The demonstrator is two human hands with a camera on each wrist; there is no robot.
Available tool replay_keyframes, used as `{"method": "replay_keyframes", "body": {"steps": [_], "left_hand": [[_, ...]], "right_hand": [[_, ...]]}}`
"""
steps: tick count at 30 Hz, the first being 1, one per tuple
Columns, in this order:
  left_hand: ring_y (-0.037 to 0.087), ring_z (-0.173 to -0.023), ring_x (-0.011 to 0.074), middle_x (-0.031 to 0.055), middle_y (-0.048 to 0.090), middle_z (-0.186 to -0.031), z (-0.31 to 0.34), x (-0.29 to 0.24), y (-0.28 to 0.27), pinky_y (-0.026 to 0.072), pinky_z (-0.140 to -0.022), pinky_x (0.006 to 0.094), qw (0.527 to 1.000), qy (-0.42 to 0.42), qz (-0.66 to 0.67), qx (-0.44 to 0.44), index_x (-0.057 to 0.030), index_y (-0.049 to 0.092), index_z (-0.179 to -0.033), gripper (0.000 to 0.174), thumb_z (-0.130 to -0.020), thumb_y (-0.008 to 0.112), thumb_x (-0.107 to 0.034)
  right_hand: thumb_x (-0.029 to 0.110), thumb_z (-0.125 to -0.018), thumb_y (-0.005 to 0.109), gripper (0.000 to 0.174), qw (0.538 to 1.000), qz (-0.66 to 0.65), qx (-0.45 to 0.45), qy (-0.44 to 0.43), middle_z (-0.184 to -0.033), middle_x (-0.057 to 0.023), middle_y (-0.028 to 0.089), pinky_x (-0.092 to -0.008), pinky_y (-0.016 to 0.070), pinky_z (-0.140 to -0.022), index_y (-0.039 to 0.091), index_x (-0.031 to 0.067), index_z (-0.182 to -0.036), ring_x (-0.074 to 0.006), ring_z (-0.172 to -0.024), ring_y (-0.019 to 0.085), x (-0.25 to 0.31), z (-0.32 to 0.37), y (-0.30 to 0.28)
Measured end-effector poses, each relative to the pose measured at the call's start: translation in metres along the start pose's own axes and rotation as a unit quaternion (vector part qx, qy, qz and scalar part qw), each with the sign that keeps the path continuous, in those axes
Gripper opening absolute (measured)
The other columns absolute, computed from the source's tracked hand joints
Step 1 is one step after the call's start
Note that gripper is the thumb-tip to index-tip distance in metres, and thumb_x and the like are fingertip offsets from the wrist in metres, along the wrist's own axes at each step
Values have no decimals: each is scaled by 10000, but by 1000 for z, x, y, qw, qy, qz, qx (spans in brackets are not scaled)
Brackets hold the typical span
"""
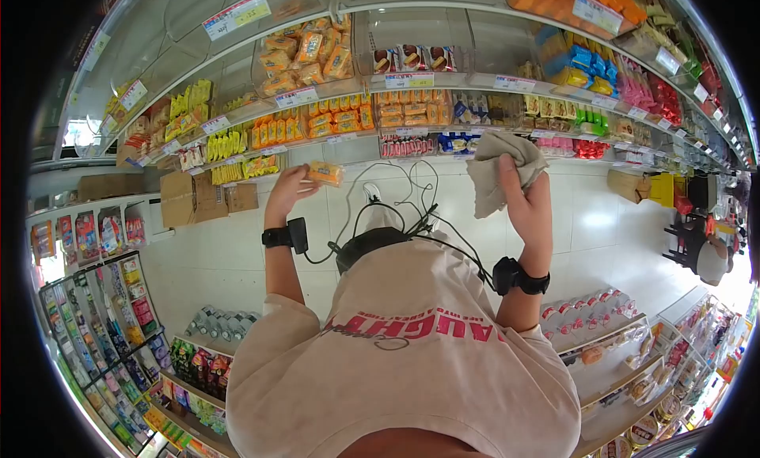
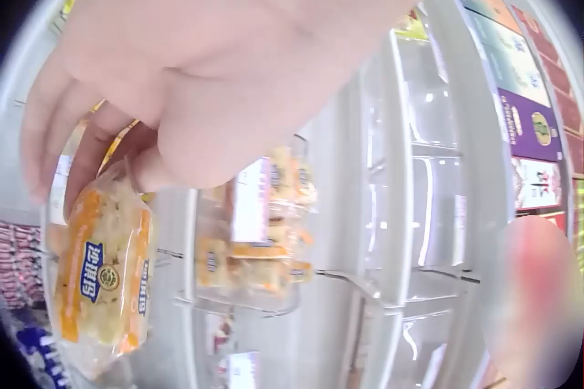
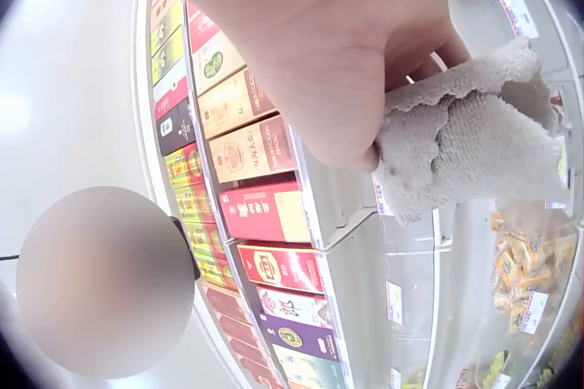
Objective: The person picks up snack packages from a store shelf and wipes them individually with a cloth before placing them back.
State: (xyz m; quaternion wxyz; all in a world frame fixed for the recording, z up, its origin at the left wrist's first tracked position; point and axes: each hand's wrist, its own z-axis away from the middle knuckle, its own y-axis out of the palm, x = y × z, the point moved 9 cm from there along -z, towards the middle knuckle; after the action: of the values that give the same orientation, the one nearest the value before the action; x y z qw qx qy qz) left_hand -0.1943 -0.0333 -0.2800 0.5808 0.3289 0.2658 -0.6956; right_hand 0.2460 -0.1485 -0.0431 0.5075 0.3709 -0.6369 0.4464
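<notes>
My left hand (image 1: pixel 288 192) pinches one end of a wrapped snack cake (image 1: pixel 325 173) in front of the lower shelf. Up close in the left wrist view, the snack cake (image 2: pixel 105 270) has a clear and orange wrapper with blue lettering, and it hangs below the fingertips. A crumpled grey cloth (image 1: pixel 497 177) is gripped in my right hand (image 1: pixel 529 209), farther right before the shelves. In the right wrist view the cloth (image 3: pixel 474 138) is folded, with ragged edges, and part of the fingers is hidden behind it.
Clear bins of similar orange-wrapped snacks (image 1: pixel 309 56) fill the shelves ahead. Cardboard boxes (image 1: pixel 190 198) stand on the floor at left. Black cables (image 1: pixel 431 212) run from both wrist cameras. Low shelves with bottles (image 1: pixel 590 311) are behind, and another person (image 1: pixel 712 258) sits far right.
</notes>
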Motion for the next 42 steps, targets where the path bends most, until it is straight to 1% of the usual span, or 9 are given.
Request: {"method": "replay_keyframes", "body": {"steps": [4,15,20,22,25,27,33,40,42], "left_hand": [[727,-1001,262,141,697,-1098,-3,40,7,583,-925,352,1000,-16,17,-6,60,597,-1254,432,-1059,550,-323],[696,-894,139,84,717,-1004,29,-71,69,584,-822,287,963,235,-122,-48,52,680,-1159,398,-1067,575,-321],[685,-899,133,74,710,-996,55,-90,81,558,-827,273,951,262,-155,-54,58,662,-1176,380,-1071,574,-297],[683,-899,135,79,711,-1008,63,-92,81,550,-830,270,951,262,-150,-60,57,657,-1181,368,-1073,572,-285],[686,-904,134,84,712,-1027,75,-96,74,561,-838,275,951,266,-142,-70,61,657,-1185,369,-1077,565,-279],[687,-914,131,81,711,-1036,80,-94,63,570,-838,281,952,258,-139,-84,64,658,-1194,373,-1078,563,-278],[691,-920,127,89,719,-1053,106,-106,52,599,-825,285,946,269,-136,-119,69,677,-1196,375,-1074,570,-269],[683,-828,94,70,709,-951,139,-138,83,592,-765,248,928,348,-76,-110,99,685,-1120,287,-1073,571,-159],[675,-822,78,62,705,-920,150,-151,98,573,-738,235,906,377,-154,-117,94,686,-1118,261,-1069,577,-138]], "right_hand": [[182,-1024,632,262,999,-17,-4,29,-900,-66,716,-278,490,-722,683,-60,-1110,-104,-800,575,-18,17,-28],[208,-1026,625,286,999,-18,-6,42,-832,-76,708,-308,492,-688,686,-69,-1071,-127,-755,583,-40,13,-18],[338,-993,645,433,954,199,142,173,-953,-187,733,-333,536,-729,669,-84,-1085,-234,-798,673,-186,-16,5],[475,-937,631,599,933,141,213,253,-1051,-220,741,-374,552,-824,666,-78,-1163,-301,-913,717,-361,-6,36],[604,-898,576,786,847,222,392,281,-1315,-255,659,-403,449,-1081,624,-38,-1349,-358,-1221,629,-366,30,80],[587,-908,569,748,821,248,453,244,-1294,-253,671,-415,462,-1059,650,-35,-1315,-364,-1192,642,-398,50,112],[559,-935,569,694,883,203,335,259,-1137,-236,729,-417,520,-911,671,-68,-1214,-347,-1038,702,-431,50,121],[427,-1052,573,485,956,29,151,250,-1090,-40,689,-290,488,-901,653,-3,-1260,-121,-1005,603,-210,-14,87],[418,-1066,556,484,978,-93,100,156,-1053,-38,679,-288,501,-836,635,-10,-1277,-112,-951,602,-119,-13,99]]}}
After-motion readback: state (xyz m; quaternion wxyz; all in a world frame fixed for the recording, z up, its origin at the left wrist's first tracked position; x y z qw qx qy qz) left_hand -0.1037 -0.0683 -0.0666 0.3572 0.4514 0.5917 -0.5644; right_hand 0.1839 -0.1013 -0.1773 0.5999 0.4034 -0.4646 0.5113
